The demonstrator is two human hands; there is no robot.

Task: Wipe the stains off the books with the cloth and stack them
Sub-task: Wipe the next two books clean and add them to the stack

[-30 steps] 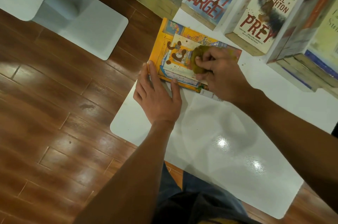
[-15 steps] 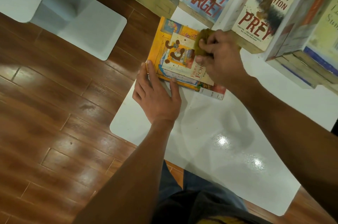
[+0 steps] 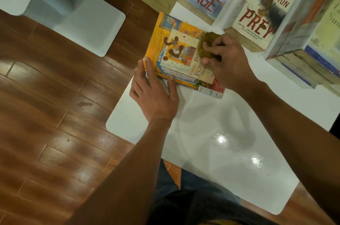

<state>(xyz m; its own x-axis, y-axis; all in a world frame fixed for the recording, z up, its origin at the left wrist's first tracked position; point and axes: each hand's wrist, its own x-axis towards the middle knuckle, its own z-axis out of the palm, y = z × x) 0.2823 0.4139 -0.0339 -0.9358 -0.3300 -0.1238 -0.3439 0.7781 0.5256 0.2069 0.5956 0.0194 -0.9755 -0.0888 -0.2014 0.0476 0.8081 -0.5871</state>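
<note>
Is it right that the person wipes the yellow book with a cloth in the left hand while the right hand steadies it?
Not quite: the hands are swapped. In the head view the right hand holds the cloth on the yellow book, and the left hand steadies the book at its near edge.

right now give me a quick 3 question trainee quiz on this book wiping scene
1. True or false: the brown stains on the yellow picture book are all gone.
2. Which hand grips the olive-green cloth? A left hand B right hand
3. Fill in: the left hand rests on the yellow book's ____ edge.

Key: 1 false, brown smears remain on its cover. 2 B. 3 near; the left hand steadies it on the white table.
</note>
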